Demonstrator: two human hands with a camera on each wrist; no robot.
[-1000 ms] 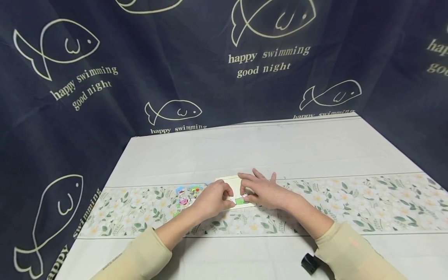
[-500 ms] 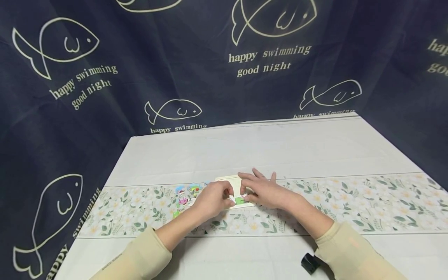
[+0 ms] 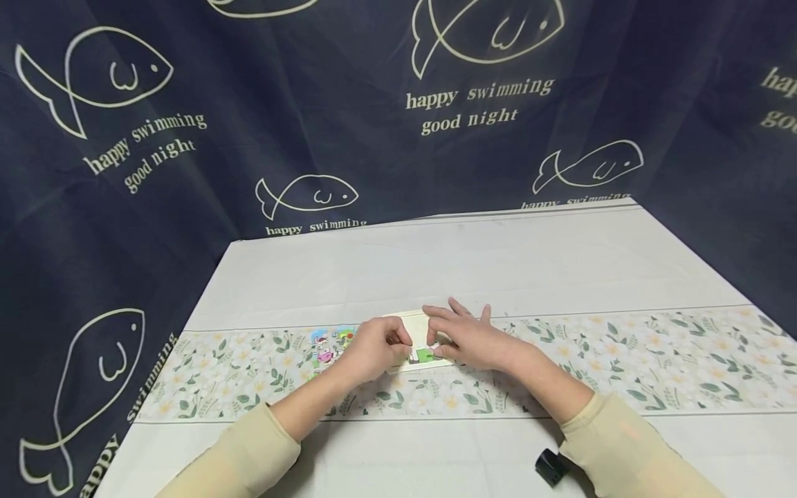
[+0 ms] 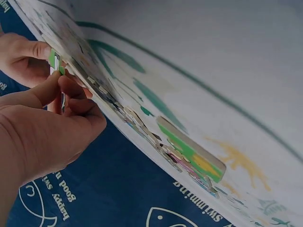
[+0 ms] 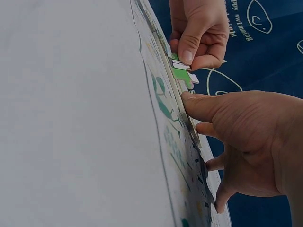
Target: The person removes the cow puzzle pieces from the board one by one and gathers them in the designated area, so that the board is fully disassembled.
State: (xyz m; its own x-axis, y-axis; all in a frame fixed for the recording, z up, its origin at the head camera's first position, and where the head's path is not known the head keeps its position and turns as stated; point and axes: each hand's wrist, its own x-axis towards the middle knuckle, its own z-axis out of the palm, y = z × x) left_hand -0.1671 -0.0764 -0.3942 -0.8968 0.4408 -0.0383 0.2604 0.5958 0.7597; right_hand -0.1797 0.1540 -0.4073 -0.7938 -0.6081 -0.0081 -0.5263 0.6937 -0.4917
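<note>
In the head view a cream puzzle tray lies between both hands, with a green and white jigsaw piece at its near side. My left hand pinches this piece between thumb and bent index finger, as the right wrist view shows. My right hand is at the tray's right part, thumb and index finger down at the piece's right end and the other fingers spread. In the right wrist view its thumb touches the tray's edge. The fingertips partly hide the piece.
Several loose colourful jigsaw pieces lie left of the tray, partly behind the left forearm. A small black object lies by the right sleeve. A floral band crosses the white table cover; a dark blue fish-print curtain hangs behind.
My left hand has shifted slightly left, and more of the white part of the piece shows beside its fingertips. My right hand has stayed almost where it was.
</note>
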